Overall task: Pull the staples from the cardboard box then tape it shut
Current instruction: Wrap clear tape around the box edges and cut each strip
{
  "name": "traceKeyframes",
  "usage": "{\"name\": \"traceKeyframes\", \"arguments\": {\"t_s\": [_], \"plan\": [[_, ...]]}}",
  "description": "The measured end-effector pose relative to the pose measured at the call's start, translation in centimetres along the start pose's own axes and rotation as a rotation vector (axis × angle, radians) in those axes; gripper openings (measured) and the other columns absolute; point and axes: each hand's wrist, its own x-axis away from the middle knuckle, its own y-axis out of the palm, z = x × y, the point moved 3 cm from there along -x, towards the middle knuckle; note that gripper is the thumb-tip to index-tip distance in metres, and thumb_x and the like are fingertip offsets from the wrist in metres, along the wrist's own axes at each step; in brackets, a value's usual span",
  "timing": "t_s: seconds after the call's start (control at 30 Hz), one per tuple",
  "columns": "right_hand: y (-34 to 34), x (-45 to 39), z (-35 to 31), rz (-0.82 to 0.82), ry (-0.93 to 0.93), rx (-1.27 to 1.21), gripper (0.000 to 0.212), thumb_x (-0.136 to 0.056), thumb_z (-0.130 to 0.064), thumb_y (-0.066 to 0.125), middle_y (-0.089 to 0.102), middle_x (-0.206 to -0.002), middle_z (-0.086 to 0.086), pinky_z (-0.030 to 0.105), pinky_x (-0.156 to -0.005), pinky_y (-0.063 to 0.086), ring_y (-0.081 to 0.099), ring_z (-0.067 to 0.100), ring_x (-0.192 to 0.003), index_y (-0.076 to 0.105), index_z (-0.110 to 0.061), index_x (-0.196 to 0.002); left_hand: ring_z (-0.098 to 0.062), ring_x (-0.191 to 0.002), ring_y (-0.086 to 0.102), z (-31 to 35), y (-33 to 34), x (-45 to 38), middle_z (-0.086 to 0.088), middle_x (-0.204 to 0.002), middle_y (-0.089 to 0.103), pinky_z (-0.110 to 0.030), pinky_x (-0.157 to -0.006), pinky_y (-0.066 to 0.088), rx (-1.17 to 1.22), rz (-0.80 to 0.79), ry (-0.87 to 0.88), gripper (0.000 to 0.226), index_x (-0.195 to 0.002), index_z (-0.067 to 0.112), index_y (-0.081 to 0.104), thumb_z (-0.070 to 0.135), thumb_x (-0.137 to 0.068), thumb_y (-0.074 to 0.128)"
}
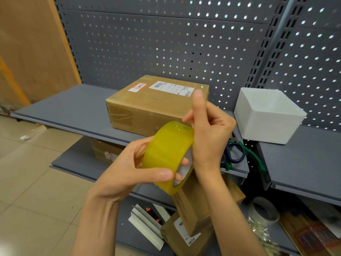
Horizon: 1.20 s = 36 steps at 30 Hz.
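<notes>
A brown cardboard box [147, 106] with a white shipping label and a red-edged sticker lies closed on the grey shelf [60, 108]. In front of it, my left hand [132, 169] grips a yellowish roll of packing tape [166, 154], thumb across the outside and fingertips inside the core. My right hand [208, 132] sits at the roll's upper right edge, fingers curled against the tape surface and thumb raised. Whether a tape end is lifted cannot be told.
A white square bin [269, 115] stands on the shelf to the right. Dark-handled scissors [234, 154] and green-handled pliers [252, 156] lie at the shelf edge behind my right wrist. Lower shelves hold more cardboard boxes [186, 235], white packets and a clear tape roll [263, 211]. Pegboard backs the shelving.
</notes>
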Motion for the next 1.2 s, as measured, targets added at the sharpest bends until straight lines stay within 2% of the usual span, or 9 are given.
{"name": "traceKeyframes", "arguments": {"t_s": [0.27, 0.43, 0.53, 0.6, 0.73, 0.87, 0.97, 1.13, 1.2], "plan": [[-0.2, 0.1, -0.7, -0.027, -0.225, 0.158, 0.046, -0.096, -0.022, 0.038, 0.053, -0.057, -0.014, 0.018, -0.058, 0.038, 0.05, 0.001, -0.056, 0.065, -0.008, -0.061, -0.015, -0.056, 0.068, 0.4, 0.3, -0.1, -0.003, -0.078, 0.074, -0.026, -0.053, 0.056, 0.013, 0.206, 0.026, 0.04, -0.089, 0.024, 0.074, 0.041, -0.055, 0.084], [0.1, 0.3, -1.4, -0.103, -0.375, 0.245, 0.051, -0.099, -0.025, 0.033, 0.049, -0.066, -0.011, 0.016, -0.065, 0.037, 0.048, 0.006, -0.065, 0.065, -0.002, -0.065, -0.016, -0.056, 0.068, 1.2, 0.7, -0.2, -0.004, -0.075, 0.073, -0.025, -0.053, 0.055, -0.048, 0.269, -0.01, 0.023, -0.083, 0.026, 0.075, 0.024, -0.061, 0.07], [0.8, 1.0, -1.9, -0.207, -0.427, 0.268, 0.047, -0.098, -0.021, 0.035, 0.049, -0.068, -0.011, 0.017, -0.063, 0.036, 0.048, 0.011, -0.065, 0.064, 0.0, -0.068, -0.015, -0.056, 0.068, 1.0, 0.7, -0.6, -0.005, -0.069, 0.071, -0.023, -0.054, 0.054, -0.077, 0.326, 0.002, 0.011, -0.079, 0.022, 0.074, 0.017, -0.069, 0.075], [1.2, 1.5, -1.8, -0.23, -0.428, 0.281, 0.041, -0.095, -0.015, 0.039, 0.056, -0.063, -0.004, 0.02, -0.06, 0.037, 0.05, 0.016, -0.061, 0.064, 0.0, -0.065, -0.013, -0.059, 0.066, 0.6, 0.5, -0.7, -0.006, -0.068, 0.07, -0.023, -0.056, 0.054, -0.137, 0.333, 0.015, 0.003, -0.08, 0.02, 0.073, 0.02, -0.078, 0.07], [0.9, 1.4, -1.4, -0.081, -0.351, 0.227, 0.047, -0.093, -0.018, 0.042, 0.052, -0.049, 0.007, 0.034, -0.049, 0.036, 0.046, 0.024, -0.049, 0.057, 0.002, -0.053, -0.015, -0.069, 0.069, 0.5, 0.2, -0.4, -0.005, -0.079, 0.073, -0.024, -0.061, 0.055, -0.139, 0.239, -0.013, 0.021, -0.092, 0.022, 0.073, 0.028, -0.072, 0.071], [0.1, 0.6, -0.9, 0.042, -0.214, 0.106, 0.045, -0.093, -0.024, 0.044, 0.05, -0.045, -0.008, 0.028, -0.047, 0.035, 0.047, 0.01, -0.045, 0.061, -0.01, -0.053, -0.021, -0.082, 0.072, 0.7, 0.3, 0.0, -0.007, -0.092, 0.074, -0.027, -0.07, 0.056, -0.11, 0.106, -0.035, 0.036, -0.105, 0.025, 0.069, 0.021, -0.069, 0.071], [-0.1, 0.4, -0.7, 0.028, -0.177, 0.091, 0.04, -0.093, -0.022, 0.044, 0.044, -0.048, -0.022, 0.017, -0.051, 0.031, 0.043, 0.001, -0.045, 0.063, -0.014, -0.059, -0.022, -0.085, 0.072, 0.7, 0.4, 0.0, -0.006, -0.096, 0.073, -0.026, -0.07, 0.056, -0.116, 0.088, -0.029, 0.04, -0.107, 0.028, 0.067, 0.019, -0.069, 0.071], [0.1, 0.5, -1.1, -0.064, -0.193, 0.11, 0.031, -0.093, -0.023, 0.045, 0.046, -0.059, -0.021, 0.024, -0.058, 0.039, 0.047, 0.005, -0.056, 0.061, -0.016, -0.068, -0.021, -0.078, 0.072, 0.6, 0.6, -0.6, -0.007, -0.092, 0.074, -0.025, -0.067, 0.056, -0.104, 0.189, -0.011, 0.034, -0.104, 0.019, 0.069, 0.008, -0.071, 0.07], [0.5, 0.8, -1.4, -0.155, -0.221, 0.137, 0.034, -0.093, -0.022, 0.043, 0.046, -0.062, -0.023, 0.025, -0.059, 0.039, 0.048, 0.01, -0.057, 0.063, -0.012, -0.067, -0.019, -0.076, 0.071, 0.5, 0.6, -0.8, -0.009, -0.088, 0.073, -0.026, -0.066, 0.056, -0.109, 0.22, 0.0, 0.03, -0.104, 0.013, 0.068, 0.016, -0.074, 0.068]]}}
